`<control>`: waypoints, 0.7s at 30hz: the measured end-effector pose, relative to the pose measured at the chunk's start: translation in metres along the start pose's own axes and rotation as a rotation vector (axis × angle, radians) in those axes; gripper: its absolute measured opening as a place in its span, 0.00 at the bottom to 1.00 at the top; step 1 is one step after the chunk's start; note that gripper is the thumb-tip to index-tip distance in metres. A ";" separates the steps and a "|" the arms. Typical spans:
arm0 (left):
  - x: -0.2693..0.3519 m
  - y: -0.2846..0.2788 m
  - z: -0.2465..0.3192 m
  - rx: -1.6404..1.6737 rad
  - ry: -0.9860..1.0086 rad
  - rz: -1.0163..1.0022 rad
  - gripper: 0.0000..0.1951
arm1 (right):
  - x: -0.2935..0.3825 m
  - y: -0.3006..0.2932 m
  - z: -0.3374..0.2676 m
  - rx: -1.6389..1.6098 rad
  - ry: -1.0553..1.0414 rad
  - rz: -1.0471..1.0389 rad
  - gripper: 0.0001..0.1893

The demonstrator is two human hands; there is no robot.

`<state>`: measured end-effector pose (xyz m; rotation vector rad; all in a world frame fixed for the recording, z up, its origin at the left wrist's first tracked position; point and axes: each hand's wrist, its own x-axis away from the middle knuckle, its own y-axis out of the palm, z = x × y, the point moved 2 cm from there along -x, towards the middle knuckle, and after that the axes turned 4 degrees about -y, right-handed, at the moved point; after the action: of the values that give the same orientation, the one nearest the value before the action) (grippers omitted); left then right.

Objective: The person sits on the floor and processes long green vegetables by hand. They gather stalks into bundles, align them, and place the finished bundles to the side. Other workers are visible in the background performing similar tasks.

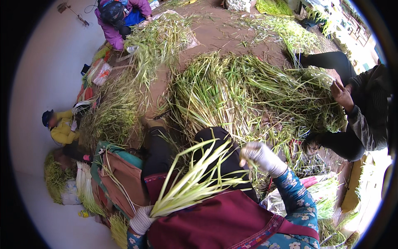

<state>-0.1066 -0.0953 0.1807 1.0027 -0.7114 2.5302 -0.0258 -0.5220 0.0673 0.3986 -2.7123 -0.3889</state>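
Observation:
My left hand [141, 220], in a whitish knitted glove, grips the base of a bunch of pale yellow-green chive-like leaves [189, 180]. Their tips fan out over my lap, towards my right hand. Raised above my right knee, my right hand [262, 157] wears a similar glove with a bare fingertip showing. Its fingers are curled; whether a thin leaf lies between them is unclear. A maroon apron [211, 221] covers my lap. Just beyond my knees lies a large heap of long green and straw-coloured leaves [224, 96].
A brown pad with green edging [124, 180] stands left of my leg. At right, a seated person's hand [342, 93] holds leaves over the heap. Workers in purple [115, 28] and yellow [63, 127] sit by more piles. Pale leaves [326, 196] lie on sacking at right.

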 end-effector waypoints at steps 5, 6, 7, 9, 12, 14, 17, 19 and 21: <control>-0.001 -0.013 -0.007 0.042 -0.033 0.069 0.24 | -0.004 -0.050 -0.001 1.327 -0.395 0.632 0.17; -0.001 -0.014 -0.011 0.064 -0.032 0.072 0.24 | -0.002 -0.053 0.002 1.343 -0.468 0.672 0.16; -0.002 -0.015 -0.014 0.107 0.006 0.062 0.25 | -0.001 -0.052 0.007 1.241 -0.484 0.626 0.14; -0.002 -0.014 -0.022 0.106 -0.045 0.081 0.26 | 0.005 -0.047 0.014 1.041 -0.410 0.556 0.11; -0.004 -0.014 -0.029 0.088 -0.088 0.085 0.26 | 0.013 -0.022 0.009 0.944 -0.445 0.514 0.09; -0.004 -0.013 -0.030 0.062 -0.109 0.087 0.26 | 0.014 -0.001 0.000 1.005 -0.511 0.406 0.10; -0.003 -0.012 -0.029 0.031 -0.115 0.091 0.24 | 0.002 0.033 -0.010 1.161 -0.673 0.210 0.10; -0.001 -0.012 -0.028 0.033 -0.106 0.089 0.22 | -0.011 0.048 -0.010 1.240 -0.712 0.106 0.11; 0.002 -0.012 -0.028 0.013 -0.158 0.103 0.20 | -0.021 0.060 -0.005 1.341 -0.704 0.060 0.12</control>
<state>-0.1180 -0.0697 0.1679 1.2099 -0.8115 2.5662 -0.0189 -0.4606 0.0841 0.5498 -3.1999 1.6832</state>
